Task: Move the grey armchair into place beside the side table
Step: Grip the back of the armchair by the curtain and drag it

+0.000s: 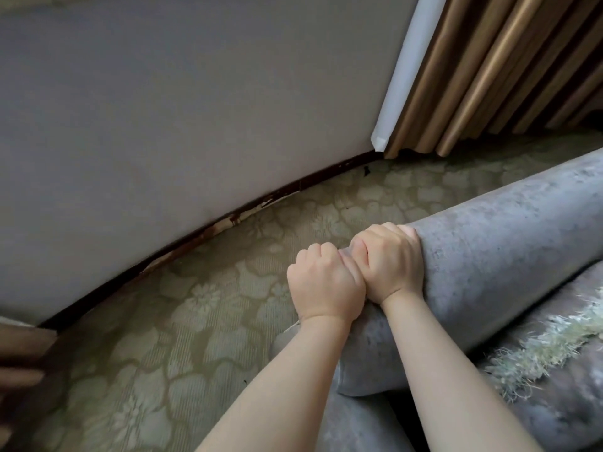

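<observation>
The grey armchair (pixel 509 243) fills the lower right; its thick padded arm runs from the middle towards the upper right. My left hand (pixel 324 282) and my right hand (pixel 388 262) sit side by side, touching, with fingers curled over the outer edge of that arm. A shaggy pale cushion or throw (pixel 548 340) lies on the seat at the right. No side table shows clearly; only a blurred brown wooden edge (pixel 19 350) appears at the far left.
A grey wall (pixel 182 102) with a dark, chipped skirting board (pixel 208 230) runs diagonally behind. Gold-brown curtains (pixel 496 63) hang at the upper right beside a white strip. Green floral carpet (pixel 163 321) lies between the chair and the wall.
</observation>
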`<action>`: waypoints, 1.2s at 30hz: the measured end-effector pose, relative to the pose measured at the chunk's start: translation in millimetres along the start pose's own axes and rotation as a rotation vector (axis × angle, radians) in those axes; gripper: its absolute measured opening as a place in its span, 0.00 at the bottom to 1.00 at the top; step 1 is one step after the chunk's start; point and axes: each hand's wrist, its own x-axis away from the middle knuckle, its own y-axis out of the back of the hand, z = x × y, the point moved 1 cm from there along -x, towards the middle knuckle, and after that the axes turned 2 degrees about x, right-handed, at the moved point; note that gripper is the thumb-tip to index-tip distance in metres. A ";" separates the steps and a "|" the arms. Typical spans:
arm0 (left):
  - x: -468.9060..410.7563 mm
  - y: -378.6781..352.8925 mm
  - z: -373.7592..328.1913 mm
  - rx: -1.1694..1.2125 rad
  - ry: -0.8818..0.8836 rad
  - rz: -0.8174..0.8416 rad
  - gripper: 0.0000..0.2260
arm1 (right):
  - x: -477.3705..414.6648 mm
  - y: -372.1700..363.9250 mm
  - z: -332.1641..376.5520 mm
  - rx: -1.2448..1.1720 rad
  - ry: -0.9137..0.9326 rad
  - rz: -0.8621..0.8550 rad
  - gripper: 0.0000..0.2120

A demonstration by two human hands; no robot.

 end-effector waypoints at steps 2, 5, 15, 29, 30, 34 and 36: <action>-0.6 -0.2 0.0 -0.001 -0.010 -0.005 0.17 | -0.5 0.3 0.6 -0.026 -0.002 -0.011 0.17; -0.4 0.0 -1.1 0.011 -0.031 -0.034 0.20 | -1.0 0.5 0.3 -0.037 -0.003 -0.007 0.17; 0.2 -1.3 -3.6 -0.110 0.052 0.033 0.16 | 0.2 4.9 -2.0 -0.029 -0.013 0.109 0.16; 69.2 30.1 -11.8 -0.079 0.150 0.070 0.13 | 56.4 38.7 7.6 0.025 0.091 0.235 0.15; 67.7 30.0 -10.3 -0.074 0.145 0.072 0.13 | 56.3 37.7 8.4 0.024 0.079 0.220 0.15; 61.4 23.3 -5.4 -0.069 0.139 0.060 0.16 | 51.6 31.1 9.0 0.007 0.019 0.167 0.15; 59.9 19.2 -2.3 -0.087 0.132 0.069 0.16 | 50.5 27.7 8.4 0.004 0.012 0.149 0.14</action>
